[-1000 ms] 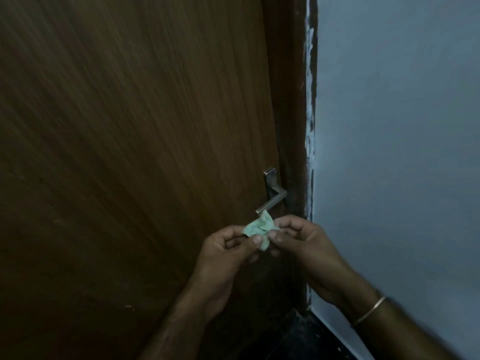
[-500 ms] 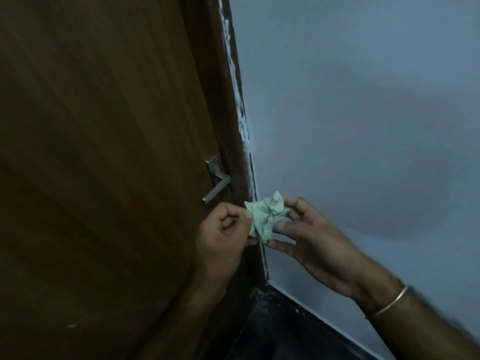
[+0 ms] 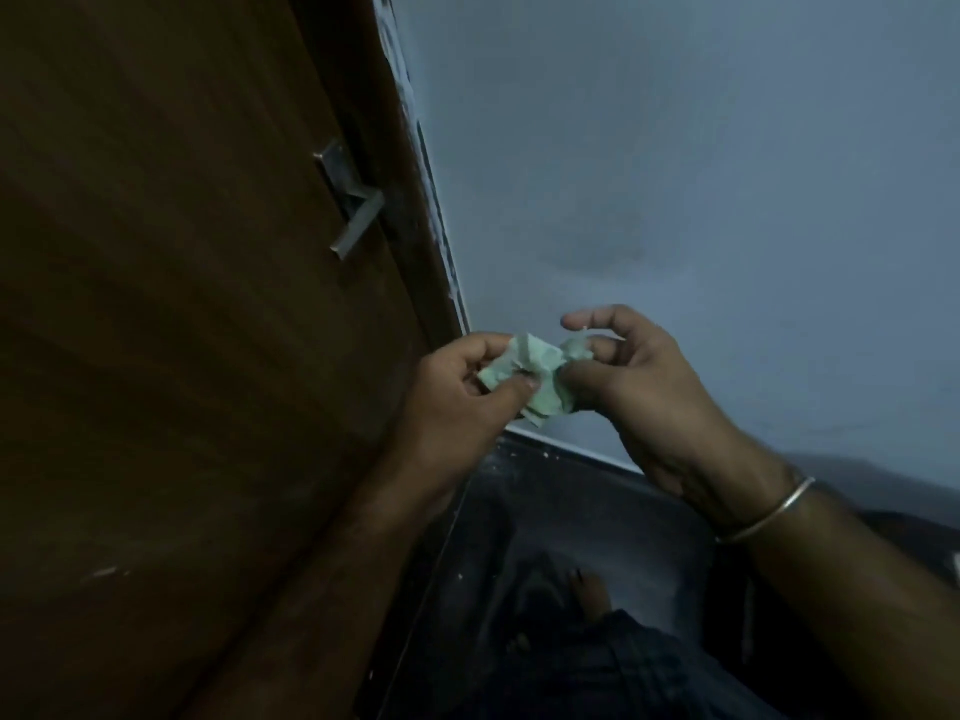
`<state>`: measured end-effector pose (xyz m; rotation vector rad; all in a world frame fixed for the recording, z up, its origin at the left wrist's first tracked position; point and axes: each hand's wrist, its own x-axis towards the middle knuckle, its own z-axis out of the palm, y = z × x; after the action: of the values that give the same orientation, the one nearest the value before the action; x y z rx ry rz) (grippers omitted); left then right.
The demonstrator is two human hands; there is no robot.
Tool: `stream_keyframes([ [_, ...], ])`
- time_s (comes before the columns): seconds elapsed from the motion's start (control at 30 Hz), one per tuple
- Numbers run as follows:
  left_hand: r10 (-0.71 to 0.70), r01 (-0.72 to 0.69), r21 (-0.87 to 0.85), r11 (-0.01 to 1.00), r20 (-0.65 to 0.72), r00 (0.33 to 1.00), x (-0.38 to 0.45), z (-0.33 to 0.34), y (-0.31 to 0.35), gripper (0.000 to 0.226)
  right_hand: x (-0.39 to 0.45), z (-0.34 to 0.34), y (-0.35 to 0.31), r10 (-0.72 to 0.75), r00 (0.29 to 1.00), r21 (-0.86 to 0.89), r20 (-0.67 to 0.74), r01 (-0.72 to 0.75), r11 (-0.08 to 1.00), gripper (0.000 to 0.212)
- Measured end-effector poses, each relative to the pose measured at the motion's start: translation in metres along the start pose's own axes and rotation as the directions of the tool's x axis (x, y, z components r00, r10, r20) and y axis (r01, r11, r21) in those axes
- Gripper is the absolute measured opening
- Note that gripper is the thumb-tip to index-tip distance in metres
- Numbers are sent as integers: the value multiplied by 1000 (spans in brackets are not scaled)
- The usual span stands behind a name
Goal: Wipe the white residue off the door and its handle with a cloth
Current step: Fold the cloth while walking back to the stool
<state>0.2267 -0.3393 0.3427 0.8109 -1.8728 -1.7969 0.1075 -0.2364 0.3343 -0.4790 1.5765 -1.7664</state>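
I saw both hands, left hand (image 3: 457, 392) and right hand (image 3: 639, 387), pinching one crumpled green cloth (image 3: 530, 376), well clear of the door handle (image 3: 353, 205).

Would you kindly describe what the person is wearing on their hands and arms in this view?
Both forearms are bare, with no sleeves in view and no gloves. The right hand has a thin, plain metal bangle around its wrist. The left hand and its wrist carry nothing visible. No rings can be made out in the dim light.
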Motion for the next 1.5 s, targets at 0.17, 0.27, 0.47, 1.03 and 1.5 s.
stream_keyframes([
  [0.17,-55,64,-108,992,86,995,-9,-1,-22,18,-25,-4,19,-7,1000,85,-14,8,996,23],
  [0.27,-44,64,-137,989,145,989,-10,1,-30,32,-36,-5,29,-66,995,82,-73,72,994,28],
  [0.47,-92,155,-259,953,239,967,-11,13,-40,33,-48,-16,39,1,993,135,-122,15,991,26],
  [1.03,-41,-33,172,985,408,912,-7,115,-73,37,-93,-114,67,-83,951,-163,-298,35,986,14],
  [1.5,-276,280,97,955,634,722,-55,267,-90,19,-172,-239,93,161,818,298,-551,13,955,18],
])
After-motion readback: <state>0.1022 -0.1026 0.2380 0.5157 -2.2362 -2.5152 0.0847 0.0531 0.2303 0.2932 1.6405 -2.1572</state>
